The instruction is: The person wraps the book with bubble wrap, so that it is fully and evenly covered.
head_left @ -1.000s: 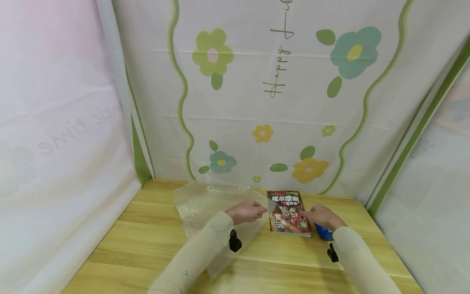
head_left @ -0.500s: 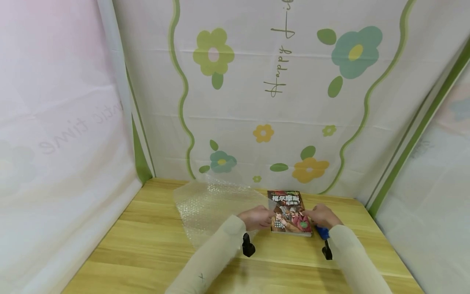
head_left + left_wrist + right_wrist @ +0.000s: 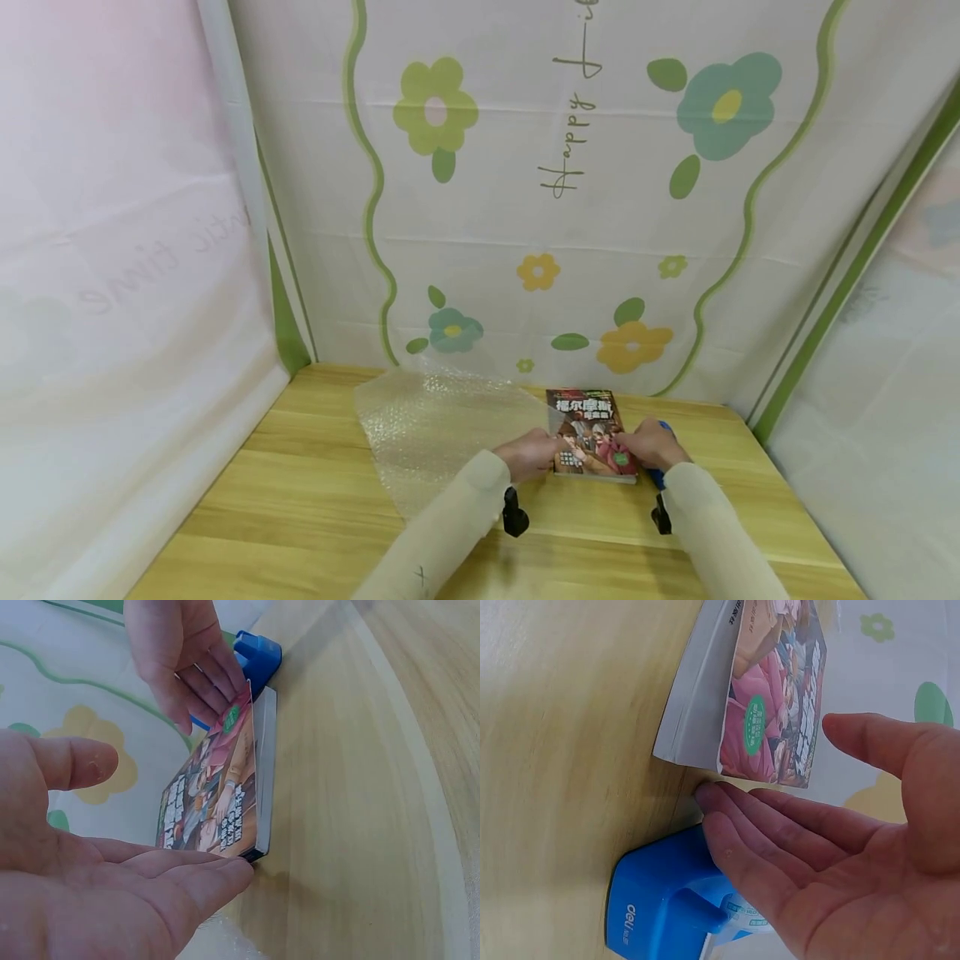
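Note:
A paperback book (image 3: 588,429) with an illustrated cover and Chinese lettering lies face up on the wooden table. My left hand (image 3: 529,455) is at its left edge; in the left wrist view the straight fingertips (image 3: 236,874) are right at the book's spine side. At the opposite edge is my right hand (image 3: 654,445), its fingers extended low beside the pages and its thumb (image 3: 855,735) raised above the cover level. Just beyond the right hand stands a blue tape dispenser (image 3: 656,900) with a tape roll, partly hidden by that hand in the head view.
A sheet of clear bubble wrap (image 3: 427,425) is spread to the left of the book, partly behind the left forearm. Printed fabric walls (image 3: 480,208) rise along the table's back and both sides. Each wrist carries a small black mount (image 3: 514,515).
My left hand has moved right, from over the bubble wrap to the book's left edge. The right hand has shifted slightly at the right edge. The book stays in place.

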### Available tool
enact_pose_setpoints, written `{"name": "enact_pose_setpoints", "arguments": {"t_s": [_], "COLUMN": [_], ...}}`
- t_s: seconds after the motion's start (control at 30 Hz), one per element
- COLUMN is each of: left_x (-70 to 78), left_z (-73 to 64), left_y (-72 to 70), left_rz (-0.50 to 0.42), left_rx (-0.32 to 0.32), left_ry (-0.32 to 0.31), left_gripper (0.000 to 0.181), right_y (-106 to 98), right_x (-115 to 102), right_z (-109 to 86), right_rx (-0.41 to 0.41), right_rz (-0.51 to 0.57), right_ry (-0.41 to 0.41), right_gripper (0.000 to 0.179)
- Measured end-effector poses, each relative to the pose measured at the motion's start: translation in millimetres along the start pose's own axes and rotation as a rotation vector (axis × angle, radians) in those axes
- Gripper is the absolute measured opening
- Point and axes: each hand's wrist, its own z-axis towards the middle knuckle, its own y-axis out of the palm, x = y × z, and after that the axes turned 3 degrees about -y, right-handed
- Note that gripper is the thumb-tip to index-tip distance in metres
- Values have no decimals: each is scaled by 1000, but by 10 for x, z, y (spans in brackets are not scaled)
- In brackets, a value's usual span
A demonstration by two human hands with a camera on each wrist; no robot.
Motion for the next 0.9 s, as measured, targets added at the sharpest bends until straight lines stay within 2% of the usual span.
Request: {"name": "enact_pose_setpoints", "arguments": {"t_s": [0.2,0.27,0.33,0.4,0.47,0.6,0.8,0.9], "left_x": [-35,-48,-66,-75,-86,-94,-129,-146], "left_z": [43,59,78,79,81,74,105,104], "left_y": [24,30,42,54,69,91,108,110], "left_rz": [-97,-113,-121,-142,-171,-220,-203,-200], "left_rx": [19,31,49,64,73,98,178,193], "left_ry": [-1,4,4,10,14,19,11,21], "left_gripper": [68,55,31,23,30,69,68,57], "right_y": [19,26,32,38,42,53,71,76], "right_x": [-48,-61,-66,-71,-69,-56,-29,-15], "right_z": [-40,-51,-52,-51,-48,-42,-38,-27], "right_rx": [21,29,33,29,29,35,42,39], "right_rz": [3,3,10,14,17,24,17,1], "right_ry": [-13,-17,-13,-10,-7,2,-5,-9], "right_gripper": [54,54,53,53,53,52,52,52]}}
